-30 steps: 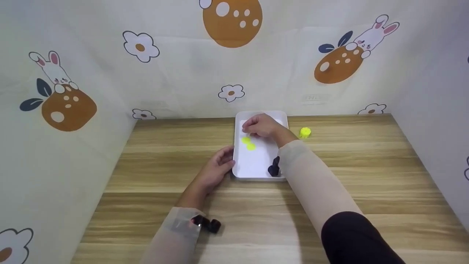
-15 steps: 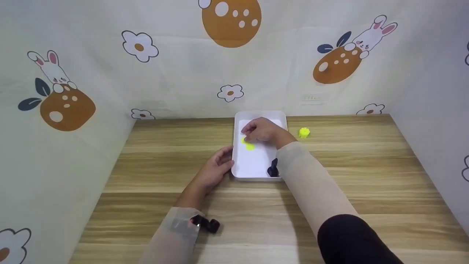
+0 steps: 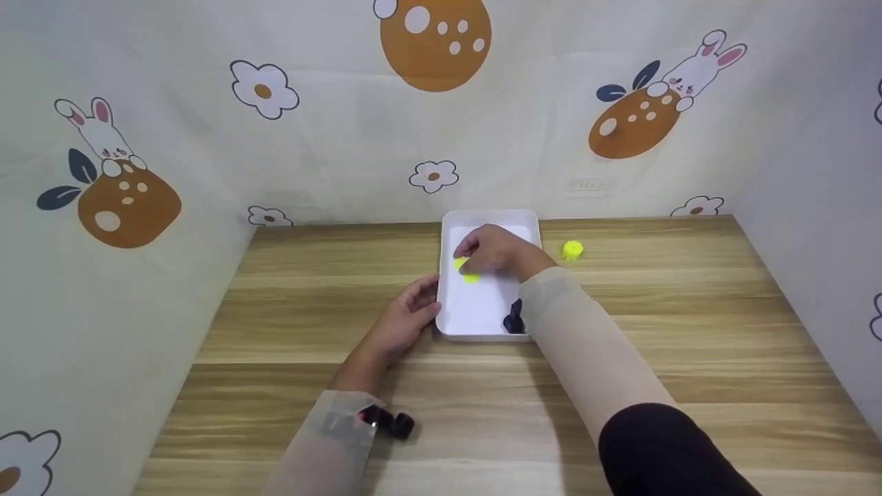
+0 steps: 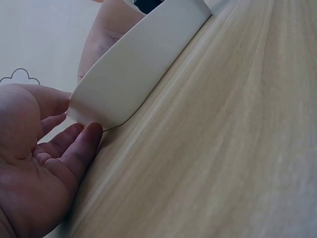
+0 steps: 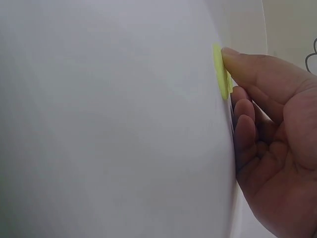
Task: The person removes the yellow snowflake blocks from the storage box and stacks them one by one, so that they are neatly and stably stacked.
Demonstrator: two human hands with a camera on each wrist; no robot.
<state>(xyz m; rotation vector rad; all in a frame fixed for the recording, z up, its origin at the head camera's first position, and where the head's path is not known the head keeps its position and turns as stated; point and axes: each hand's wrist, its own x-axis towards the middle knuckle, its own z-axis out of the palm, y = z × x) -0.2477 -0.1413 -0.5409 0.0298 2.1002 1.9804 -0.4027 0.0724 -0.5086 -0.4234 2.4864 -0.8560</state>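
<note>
Yellow disc flat in white tray | right hand fingertip presses it, seemingly ungripped | left hand relaxed, fingers touching tray corner

We get bright, even, soft light from above; the arms throw only faint shadows on the table; the head view bends at its edges and stays fairly sharp; the white tray washes out almost featureless in the right wrist view; the nearby left hand blurs.

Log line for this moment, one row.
right hand: fingertip on yellow disc in tray | left hand: steadies tray corner
</note>
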